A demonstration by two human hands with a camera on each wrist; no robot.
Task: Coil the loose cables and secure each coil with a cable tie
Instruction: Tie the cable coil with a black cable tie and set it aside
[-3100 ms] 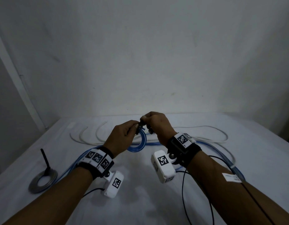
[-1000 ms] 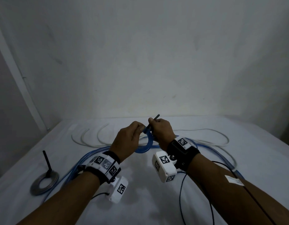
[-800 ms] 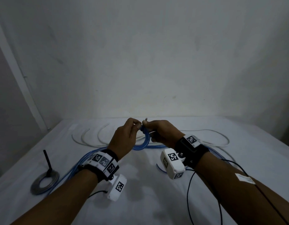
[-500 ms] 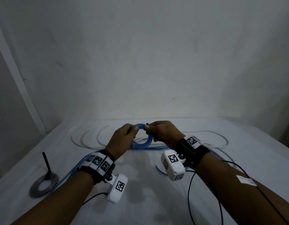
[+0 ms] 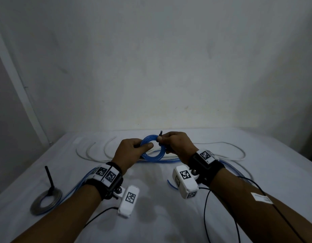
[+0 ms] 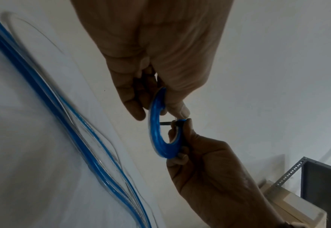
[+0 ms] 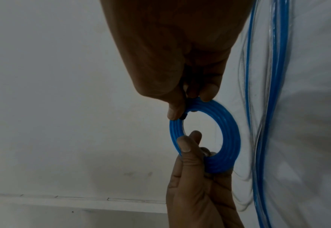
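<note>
A small blue cable coil (image 5: 151, 157) hangs in the air between both hands, above the white table (image 5: 151, 216). My left hand (image 5: 143, 146) pinches the coil's left side between thumb and fingers. My right hand (image 5: 162, 139) pinches the black cable tie (image 5: 160, 132) against the coil's upper right rim, and the tie's short end pokes up past the fingers. In the left wrist view the blue coil (image 6: 154, 131) is nearly edge-on with the cable tie (image 6: 165, 123) crossing its opening. The right wrist view shows the blue coil (image 7: 229, 131) face-on, with a black bit of cable tie (image 7: 183, 118) under my thumb.
A grey coil (image 5: 46, 200) with an upright black tie tail (image 5: 49, 178) lies at the left. Loose white cable (image 5: 99, 149) curves along the back by the wall. Loose blue cable (image 5: 76, 186) trails across the table under my wrists. A metal shelf (image 6: 326, 185) stands off to one side.
The blue coil has been turned from nearly edge-on to facing me. The tie's long tail, which stuck up to the right a second ago, now shows only as a short stub.
</note>
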